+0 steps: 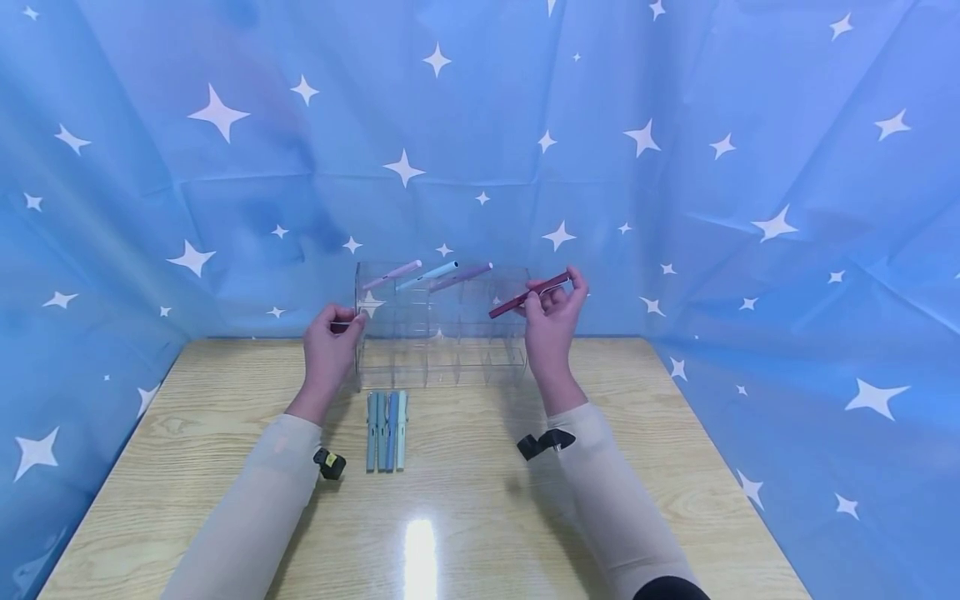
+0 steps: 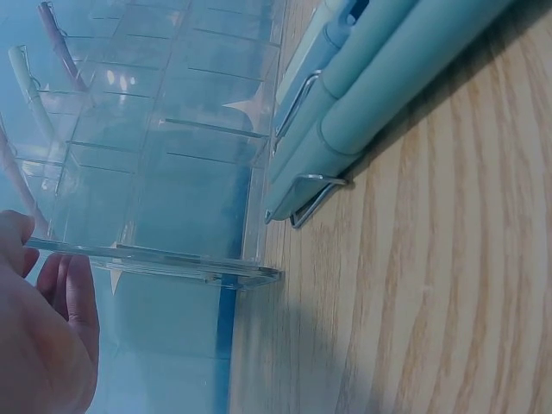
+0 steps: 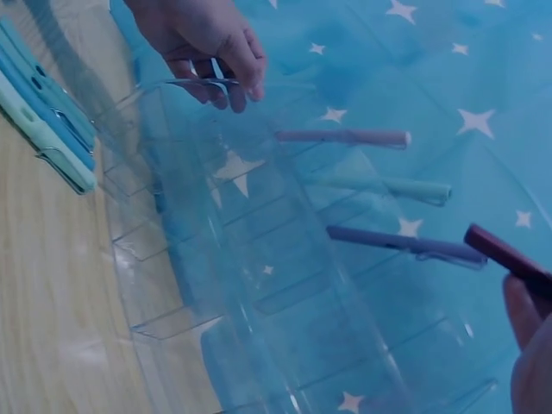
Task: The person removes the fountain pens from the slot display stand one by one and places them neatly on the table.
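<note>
A clear acrylic organizer [image 1: 457, 367] with several compartments stands at the back of the table. My left hand [image 1: 330, 346] pinches its left side wall between thumb and fingers. In my right hand [image 1: 553, 333] a dark red pen [image 1: 528, 295] is held at a slant, over the organizer's right end. Three pens lean in the organizer's top row: a pink pen [image 1: 392, 275], a light blue pen [image 1: 427, 276] and a purple pen [image 1: 461, 277]. In the right wrist view the dark red pen [image 3: 507, 252] has its tip near the purple pen [image 3: 405, 245].
Several blue and green pens [image 1: 386, 433] lie side by side on the wooden table [image 1: 465, 492], just in front of the organizer's left part. A blue curtain [image 1: 480, 150] with white stars hangs right behind the organizer and along both sides.
</note>
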Demonstrator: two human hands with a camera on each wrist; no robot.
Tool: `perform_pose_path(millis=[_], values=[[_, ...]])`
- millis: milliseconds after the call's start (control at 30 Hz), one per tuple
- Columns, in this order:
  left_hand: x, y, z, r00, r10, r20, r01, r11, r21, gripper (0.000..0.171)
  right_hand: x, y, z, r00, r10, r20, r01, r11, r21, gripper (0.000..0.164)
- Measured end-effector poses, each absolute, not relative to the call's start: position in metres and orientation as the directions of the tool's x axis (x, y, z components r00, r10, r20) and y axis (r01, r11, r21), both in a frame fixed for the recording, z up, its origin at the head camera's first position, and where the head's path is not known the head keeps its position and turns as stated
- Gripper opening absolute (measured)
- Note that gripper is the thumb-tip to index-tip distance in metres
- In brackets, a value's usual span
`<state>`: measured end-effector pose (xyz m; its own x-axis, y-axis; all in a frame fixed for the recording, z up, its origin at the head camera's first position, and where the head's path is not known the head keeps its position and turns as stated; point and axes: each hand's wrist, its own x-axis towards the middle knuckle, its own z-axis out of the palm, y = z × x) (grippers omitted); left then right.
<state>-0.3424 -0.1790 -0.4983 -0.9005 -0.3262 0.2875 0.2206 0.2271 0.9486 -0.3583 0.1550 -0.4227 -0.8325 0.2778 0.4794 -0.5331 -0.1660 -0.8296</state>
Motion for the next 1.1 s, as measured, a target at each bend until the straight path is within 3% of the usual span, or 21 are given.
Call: perform_pose_path(millis=[400, 667, 1100], values=[[-0.342, -0.178, -0.499, -0.907, -0.324, 0.269, 0.198, 0.235, 0.952, 0.02, -0.339, 0.153, -0.433, -0.888, 0.151, 0.435, -0.455, -0.146, -0.878, 0.078], [-0.341, -0.179, -0.499, -0.91, -0.32, 0.264, 0.195, 0.232, 0.953, 0.025, -0.325, 0.15, -0.439, -0.945, 0.057, 0.322, -0.326, -0.197, -0.924, 0.086], [-0.342, -0.179, -0.5, -0.91, -0.319, 0.265, 0.2, 0.222, 0.954, 0.025, -0.306, 0.139, -0.449, -0.973, -0.041, 0.228, -0.219, -0.168, -0.961, 0.091]])
